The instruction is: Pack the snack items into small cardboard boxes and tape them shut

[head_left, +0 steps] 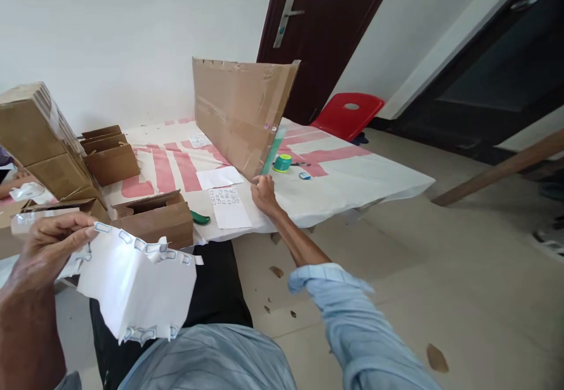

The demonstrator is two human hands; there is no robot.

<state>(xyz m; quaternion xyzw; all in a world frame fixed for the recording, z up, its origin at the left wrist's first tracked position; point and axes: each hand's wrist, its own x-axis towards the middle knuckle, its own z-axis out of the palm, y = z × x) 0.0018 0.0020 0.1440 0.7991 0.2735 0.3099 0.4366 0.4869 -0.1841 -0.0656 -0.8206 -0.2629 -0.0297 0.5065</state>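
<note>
My left hand [53, 240] is closed in a pinch on a crumpled white sticker sheet [136, 287] with small blue-edged labels along its rims, held over my lap. My right hand [264, 193] is stretched out to the table [361, 181], fingers curled at the lower corner of an upright brown cardboard panel [240, 111]. Whether it grips the panel or just touches it is unclear. A white label sheet [227, 205] lies flat beside that hand.
Several small brown cardboard boxes [154, 217] and a large tilted carton [42, 137] stand on the left of the table. A green tape roll [282, 162], a green-handled tool [200, 218] and a red stool [348, 114] are nearby. Another person's arm [13, 181] shows at far left.
</note>
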